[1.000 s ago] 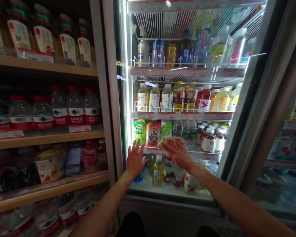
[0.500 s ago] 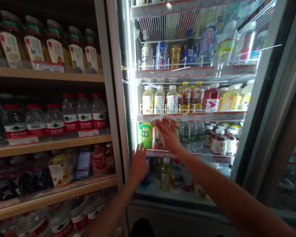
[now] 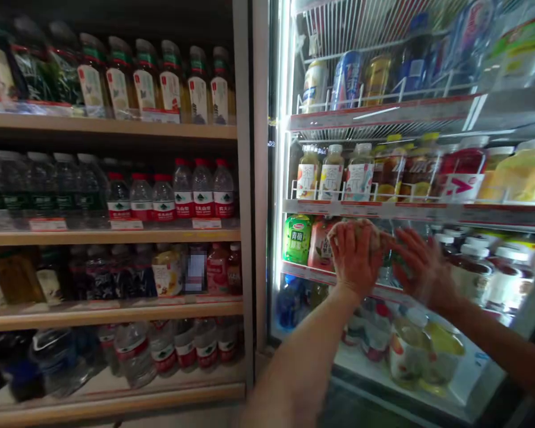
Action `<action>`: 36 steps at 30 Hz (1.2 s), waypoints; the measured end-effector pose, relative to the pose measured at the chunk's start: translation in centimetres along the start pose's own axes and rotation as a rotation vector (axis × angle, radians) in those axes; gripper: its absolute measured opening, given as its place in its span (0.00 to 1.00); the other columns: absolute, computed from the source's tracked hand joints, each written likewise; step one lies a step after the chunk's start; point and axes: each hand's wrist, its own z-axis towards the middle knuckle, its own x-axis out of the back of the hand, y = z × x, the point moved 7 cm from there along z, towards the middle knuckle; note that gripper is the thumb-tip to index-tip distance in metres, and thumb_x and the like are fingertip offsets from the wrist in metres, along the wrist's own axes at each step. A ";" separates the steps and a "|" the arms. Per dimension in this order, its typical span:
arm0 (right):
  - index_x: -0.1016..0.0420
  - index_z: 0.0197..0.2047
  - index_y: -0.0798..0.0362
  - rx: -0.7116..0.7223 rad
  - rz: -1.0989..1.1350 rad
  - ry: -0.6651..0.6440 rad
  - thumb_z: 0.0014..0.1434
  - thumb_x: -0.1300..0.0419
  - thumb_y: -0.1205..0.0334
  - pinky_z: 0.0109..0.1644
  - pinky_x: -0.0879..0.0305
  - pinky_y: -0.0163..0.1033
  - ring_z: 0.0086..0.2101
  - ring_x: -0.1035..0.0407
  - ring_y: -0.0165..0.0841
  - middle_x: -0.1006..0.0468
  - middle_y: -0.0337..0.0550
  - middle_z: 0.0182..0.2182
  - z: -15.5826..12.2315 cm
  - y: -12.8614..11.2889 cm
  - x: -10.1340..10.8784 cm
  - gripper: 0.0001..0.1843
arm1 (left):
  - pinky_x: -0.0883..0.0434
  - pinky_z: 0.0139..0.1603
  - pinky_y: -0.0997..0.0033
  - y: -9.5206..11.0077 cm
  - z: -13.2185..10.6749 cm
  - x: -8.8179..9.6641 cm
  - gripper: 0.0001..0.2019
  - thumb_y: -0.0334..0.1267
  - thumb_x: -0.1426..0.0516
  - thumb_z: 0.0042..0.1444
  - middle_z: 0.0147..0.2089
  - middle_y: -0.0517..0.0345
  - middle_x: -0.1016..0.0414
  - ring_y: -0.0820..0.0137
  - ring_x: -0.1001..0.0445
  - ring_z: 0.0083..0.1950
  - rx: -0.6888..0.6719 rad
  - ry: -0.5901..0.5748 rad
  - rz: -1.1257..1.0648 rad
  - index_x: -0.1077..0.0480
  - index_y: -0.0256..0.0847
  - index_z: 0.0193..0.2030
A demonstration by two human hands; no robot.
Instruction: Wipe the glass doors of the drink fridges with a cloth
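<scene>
My left hand (image 3: 355, 255) is closed over a crumpled, pale pinkish cloth (image 3: 374, 233), pressing it toward the glass front of a lit drinks fridge. Just to its right is my right hand (image 3: 423, 270), somewhat blurred, with its fingers apart and reaching toward the cloth; whether they touch it I cannot tell. Behind the hands, on a fridge shelf, stand a green drink bottle (image 3: 298, 239) and a red one (image 3: 320, 242), the latter partly covered by the left hand and cloth.
Tea bottles (image 3: 331, 172) and cans (image 3: 315, 86) fill the upper fridge shelves. More bottles (image 3: 410, 351) stand at the bottom. On the left, a wooden shelf unit (image 3: 116, 238) holds rows of bottled water and drinks. A metal frame post (image 3: 259, 178) divides it from the fridge.
The cloth has passed from under my right hand to my left. My left hand rose to it, while the right moved off to its right side. The view turned left.
</scene>
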 end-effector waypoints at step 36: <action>0.58 0.68 0.47 -0.336 -0.263 0.024 0.60 0.50 0.62 0.65 0.60 0.56 0.65 0.59 0.42 0.56 0.47 0.67 -2.8 4.1 1.5 0.34 | 0.45 0.67 0.52 -5.7 2.3 5.4 0.22 0.28 0.54 0.60 0.66 0.43 0.45 0.63 0.58 0.70 -0.514 0.124 0.161 0.45 0.35 0.62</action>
